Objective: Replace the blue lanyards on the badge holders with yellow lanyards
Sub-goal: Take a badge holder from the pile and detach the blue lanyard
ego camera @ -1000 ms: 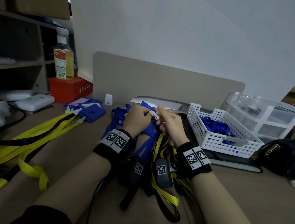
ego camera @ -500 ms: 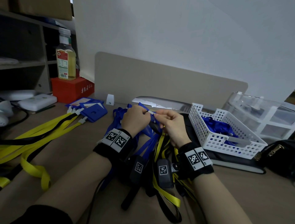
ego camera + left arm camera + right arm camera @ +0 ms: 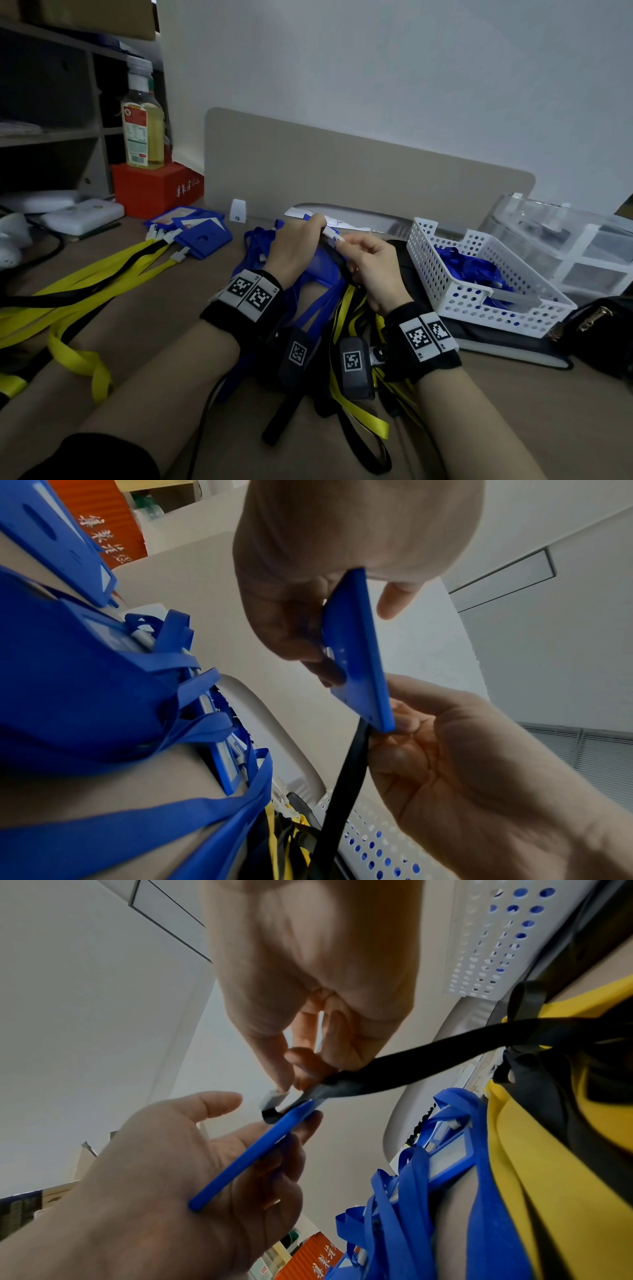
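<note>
Above the middle of the brown bench (image 3: 513,411), the left hand (image 3: 296,248) grips a flat blue plastic badge holder (image 3: 356,653) between thumb and curled fingers, while the right hand (image 3: 371,263) pinches the white plastic clip (image 3: 331,235) of a black-backed yellow lanyard (image 3: 346,308) at the holder's top edge

Both hands (image 3: 337,251) at white lanyard clip (image 3: 331,233)

Both hands meet above the desk: left hand (image 3: 297,247) fingers curled gripping, right hand (image 3: 373,265) fingers pinching.
</note>
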A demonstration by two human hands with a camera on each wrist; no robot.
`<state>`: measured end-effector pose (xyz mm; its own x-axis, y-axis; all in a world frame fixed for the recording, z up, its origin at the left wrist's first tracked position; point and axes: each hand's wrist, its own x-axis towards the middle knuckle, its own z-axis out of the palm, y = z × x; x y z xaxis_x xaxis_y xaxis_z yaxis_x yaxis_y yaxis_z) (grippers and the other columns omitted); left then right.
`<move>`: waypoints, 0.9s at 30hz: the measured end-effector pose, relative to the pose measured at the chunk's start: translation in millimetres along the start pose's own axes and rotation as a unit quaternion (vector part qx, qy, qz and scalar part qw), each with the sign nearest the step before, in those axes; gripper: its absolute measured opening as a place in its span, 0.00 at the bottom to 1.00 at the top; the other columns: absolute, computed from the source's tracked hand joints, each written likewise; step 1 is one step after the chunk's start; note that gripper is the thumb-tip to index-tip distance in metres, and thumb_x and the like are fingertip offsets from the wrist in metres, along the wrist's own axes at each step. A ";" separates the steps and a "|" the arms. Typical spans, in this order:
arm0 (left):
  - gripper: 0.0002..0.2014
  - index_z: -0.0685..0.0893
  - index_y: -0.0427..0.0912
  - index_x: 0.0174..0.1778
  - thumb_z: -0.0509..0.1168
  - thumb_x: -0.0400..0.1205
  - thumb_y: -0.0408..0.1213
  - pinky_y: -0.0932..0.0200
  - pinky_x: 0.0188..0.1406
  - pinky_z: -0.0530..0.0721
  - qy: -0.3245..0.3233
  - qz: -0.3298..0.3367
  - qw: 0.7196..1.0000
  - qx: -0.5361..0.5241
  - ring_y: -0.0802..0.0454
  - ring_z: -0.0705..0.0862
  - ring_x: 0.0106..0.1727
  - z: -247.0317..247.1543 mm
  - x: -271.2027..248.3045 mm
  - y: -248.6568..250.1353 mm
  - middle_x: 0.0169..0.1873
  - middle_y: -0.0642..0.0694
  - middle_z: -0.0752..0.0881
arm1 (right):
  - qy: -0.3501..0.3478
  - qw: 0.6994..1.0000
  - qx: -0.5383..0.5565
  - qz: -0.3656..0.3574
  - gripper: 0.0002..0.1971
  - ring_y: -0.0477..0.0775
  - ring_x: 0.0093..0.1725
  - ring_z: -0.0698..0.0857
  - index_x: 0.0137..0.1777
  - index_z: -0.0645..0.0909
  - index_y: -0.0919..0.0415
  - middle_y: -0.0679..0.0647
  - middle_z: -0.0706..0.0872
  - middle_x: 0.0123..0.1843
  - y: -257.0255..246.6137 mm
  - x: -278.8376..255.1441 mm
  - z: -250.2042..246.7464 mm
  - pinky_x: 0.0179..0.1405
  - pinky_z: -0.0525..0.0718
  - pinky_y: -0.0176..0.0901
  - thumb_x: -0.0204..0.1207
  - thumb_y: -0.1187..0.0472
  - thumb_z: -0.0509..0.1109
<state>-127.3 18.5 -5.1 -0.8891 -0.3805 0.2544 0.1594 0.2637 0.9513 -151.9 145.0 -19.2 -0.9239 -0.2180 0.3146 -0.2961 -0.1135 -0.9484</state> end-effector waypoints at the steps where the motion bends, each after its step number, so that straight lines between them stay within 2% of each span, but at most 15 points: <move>1: 0.15 0.66 0.43 0.28 0.56 0.74 0.50 0.45 0.42 0.69 -0.001 -0.003 1.000 -0.013 0.45 0.71 0.39 -0.5 0.1 0.1 0.32 0.42 0.75 | -0.003 1.000 -0.001 -0.002 0.04 0.41 0.17 0.67 0.39 0.84 0.64 0.51 0.71 0.20 -0.1 -0.3 -0.1 0.16 0.66 0.28 0.75 0.68 0.74; 3: 0.17 0.70 0.40 0.31 0.59 0.79 0.49 0.49 0.39 0.68 0.007 0.002 1.000 -0.028 0.47 0.71 0.37 0.6 0.0 -1.9 0.31 0.41 0.73 | -0.010 1.000 -0.008 -0.013 0.03 0.42 0.19 0.68 0.43 0.86 0.67 0.50 0.74 0.22 0.3 -0.2 0.3 0.17 0.66 0.29 0.74 0.67 0.75; 6: 0.15 0.79 0.39 0.34 0.62 0.80 0.47 0.52 0.40 0.71 0.006 0.026 0.999 -0.020 0.49 0.74 0.36 3.3 1.3 -10.2 0.32 0.41 0.76 | -0.009 1.000 0.003 -0.028 0.05 0.39 0.20 0.71 0.48 0.86 0.71 0.45 0.78 0.22 0.8 0.4 0.0 0.19 0.69 0.27 0.75 0.69 0.74; 11: 0.14 0.78 0.41 0.36 0.61 0.83 0.46 0.51 0.40 0.71 -0.013 0.034 0.999 -0.019 0.48 0.74 0.37 5.5 1.0 -10.7 0.34 0.41 0.76 | -0.001 0.998 0.019 -0.053 0.03 0.36 0.22 0.78 0.48 0.85 0.69 0.40 0.82 0.24 -3.2 -2.2 -1.1 0.22 0.73 0.25 0.76 0.72 0.71; 16: 0.15 0.76 0.38 0.34 0.60 0.85 0.42 0.54 0.36 0.68 -0.019 0.058 0.998 -0.006 0.48 0.71 0.35 7.1 -2.1 -9.2 0.31 0.40 0.73 | 0.011 0.999 0.026 -0.045 0.06 0.36 0.21 0.75 0.41 0.83 0.65 0.40 0.78 0.21 -3.4 -1.5 -0.9 0.21 0.72 0.26 0.75 0.75 0.70; 21: 0.17 0.71 0.38 0.30 0.60 0.85 0.40 0.59 0.30 0.65 -0.014 0.088 0.996 0.008 0.50 0.68 0.32 8.8 -4.4 -6.7 0.27 0.42 0.69 | 0.025 0.999 0.017 -0.038 0.03 0.36 0.20 0.74 0.43 0.82 0.69 0.41 0.78 0.20 -3.3 1.5 -1.2 0.21 0.72 0.27 0.74 0.75 0.70; 27: 0.17 0.71 0.39 0.31 0.58 0.86 0.41 0.55 0.33 0.67 -0.014 0.059 0.998 -0.008 0.48 0.69 0.34 8.3 -3.0 -7.5 0.29 0.41 0.70 | 0.014 0.999 0.016 -0.029 0.05 0.37 0.18 0.72 0.40 0.81 0.64 0.43 0.76 0.22 -5.3 -0.2 1.5 0.17 0.68 0.26 0.76 0.72 0.70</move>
<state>-129.5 25.1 -14.5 -0.8752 -0.3227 0.3604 0.2705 0.2912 0.9176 -149.7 144.2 -14.1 -0.9122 -0.1827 0.3668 -0.3416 -0.1553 -0.9269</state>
